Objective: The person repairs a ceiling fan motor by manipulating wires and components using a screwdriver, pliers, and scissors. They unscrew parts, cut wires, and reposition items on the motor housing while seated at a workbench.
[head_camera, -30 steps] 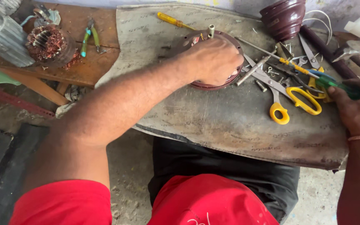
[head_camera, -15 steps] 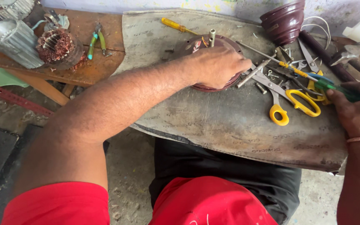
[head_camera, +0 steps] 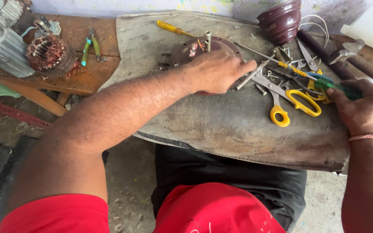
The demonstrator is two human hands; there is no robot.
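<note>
a round brown motor cover is pinned flat on the grey work mat by the left hand, whose fingers are spread over its near edge rather than closed around it; a short upright shaft stands just beyond the knuckles. the right hand is clenched on a green-handled screwdriver, whose handle end juts out past the thumb toward the tool pile. the step in hand is judged to be steadying of the cover while a tool is taken up (no tool tip is yet on the cover). the next move is judged to call for the screwdriver tip to be carried across to the cover while the left palm's pressure is kept.

just beyond the left fingertips lie loose bolts and yellow-handled scissors; well past the left wrist a yellow-handled screwdriver lies on the mat, and a copper-wound stator sits far off on the wooden bench.

much of the cover is hidden under the left palm, so its screws cannot be counted. the shaft and tip of the green-handled screwdriver are lost among the piled tools. the right forearm is cut off at the frame edge.
</note>
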